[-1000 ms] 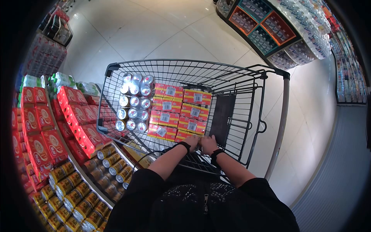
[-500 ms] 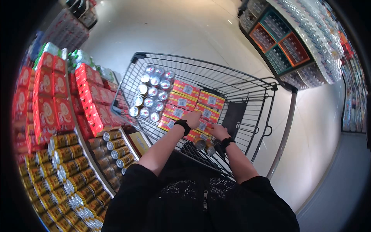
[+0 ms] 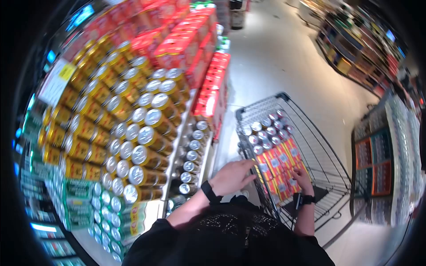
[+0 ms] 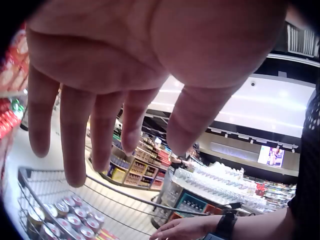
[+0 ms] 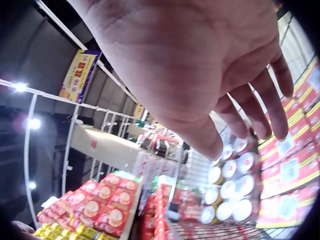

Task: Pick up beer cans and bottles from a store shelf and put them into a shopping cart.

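Note:
My left hand [image 3: 233, 177] is held out beside the cart's near left side, fingers extended and holding nothing. In the left wrist view its palm and straight, slightly spread fingers fill the top. My right hand [image 3: 304, 179] hovers over the shopping cart [image 3: 320, 133], close above red and yellow packs [image 3: 276, 165]. Its fingers are loosely extended in the right wrist view, with nothing between them. Behind those packs, rows of silver-topped cans [image 3: 266, 133] stand wrapped together at the cart's far end. A black band sits on each wrist.
To my left, a stepped display holds stacked gold cans [image 3: 137, 133], green cans [image 3: 80, 195] and red boxes [image 3: 188, 51]. A price sign [image 3: 57, 82] rises at its left. Bottled drinks [image 3: 392, 164] stand on a unit right of the cart, beyond a strip of pale floor [image 3: 262, 57].
The view has swung left toward the can display. My hands, earlier together at the cart's near side by a couple of cans, have separated; the left has moved out beside the cart.

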{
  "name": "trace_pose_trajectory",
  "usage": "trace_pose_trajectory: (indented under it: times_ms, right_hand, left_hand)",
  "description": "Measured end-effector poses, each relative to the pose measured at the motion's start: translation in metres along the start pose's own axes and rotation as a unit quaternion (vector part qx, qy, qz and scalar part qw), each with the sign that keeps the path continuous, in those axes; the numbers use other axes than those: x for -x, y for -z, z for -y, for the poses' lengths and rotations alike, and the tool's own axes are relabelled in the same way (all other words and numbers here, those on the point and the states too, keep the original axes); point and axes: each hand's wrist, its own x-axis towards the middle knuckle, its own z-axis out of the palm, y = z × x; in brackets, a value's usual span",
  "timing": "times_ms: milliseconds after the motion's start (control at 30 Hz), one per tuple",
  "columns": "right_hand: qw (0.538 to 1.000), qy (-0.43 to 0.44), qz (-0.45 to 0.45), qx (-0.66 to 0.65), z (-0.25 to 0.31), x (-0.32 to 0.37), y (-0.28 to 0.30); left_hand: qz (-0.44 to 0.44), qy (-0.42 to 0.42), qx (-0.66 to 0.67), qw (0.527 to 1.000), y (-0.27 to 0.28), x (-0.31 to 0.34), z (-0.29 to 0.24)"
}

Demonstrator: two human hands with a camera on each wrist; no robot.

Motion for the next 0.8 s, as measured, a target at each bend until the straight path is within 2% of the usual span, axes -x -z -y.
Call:
trace_pose_trajectory:
  times_ms: [67,133,233,300,367,400,433,467,500,567,633,700,733,800]
  right_hand:
    - [0.996,0.077,0.020,0.028,0.051,-0.017,-0.014]
    - [0.988,0.143,0.058,0.029,0.152,0.000,-0.041]
    - [0.960,0.211,0.178,-0.050,0.265,0.022,-0.105]
    - [0.919,0.320,0.232,-0.019,0.339,0.056,-0.146]
    - [0.874,0.399,0.279,-0.012,0.390,0.085,-0.188]
    - [0.832,0.486,0.267,0.012,0.416,0.101,-0.204]
    - [0.785,0.565,0.253,0.035,0.436,0.115,-0.220]
    - [0.754,0.605,0.254,0.037,0.450,0.120,-0.237]
    - [0.745,0.619,0.232,0.085,0.462,0.126,-0.250]
    - [0.724,0.641,0.179,0.182,0.483,0.137,-0.269]
    - [0.699,0.655,0.199,0.208,0.499,0.142,-0.283]
    - [0.653,0.691,0.186,0.248,0.514,0.149,-0.291]
    - [0.643,0.690,0.200,0.265,0.518,0.147,-0.296]
    - [0.624,0.706,0.170,0.289,0.517,0.139,-0.308]
  left_hand:
    - [-0.031,0.028,-0.015,0.999,0.030,0.045,-0.003]
    - [-0.139,0.044,-0.046,0.988,0.053,0.093,-0.003]
    - [-0.271,0.094,-0.089,0.954,0.091,0.170,-0.027]
    - [-0.358,0.115,-0.109,0.920,0.102,0.219,-0.031]
    - [-0.417,0.184,-0.143,0.879,0.115,0.265,-0.037]
    - [-0.454,0.211,-0.167,0.850,0.118,0.281,-0.036]
    - [-0.492,0.240,-0.156,0.822,0.119,0.294,-0.032]
    - [-0.504,0.263,-0.195,0.799,0.116,0.302,-0.026]
    - [-0.513,0.283,-0.234,0.775,0.114,0.309,-0.017]
    - [-0.491,0.243,-0.282,0.787,0.106,0.310,-0.001]
    - [-0.500,0.292,-0.201,0.790,0.093,0.297,0.006]
    - [-0.497,0.318,-0.190,0.785,0.085,0.285,0.009]
    - [-0.493,0.320,-0.210,0.782,0.083,0.280,0.014]
    - [-0.480,0.330,-0.234,0.779,0.081,0.275,0.023]
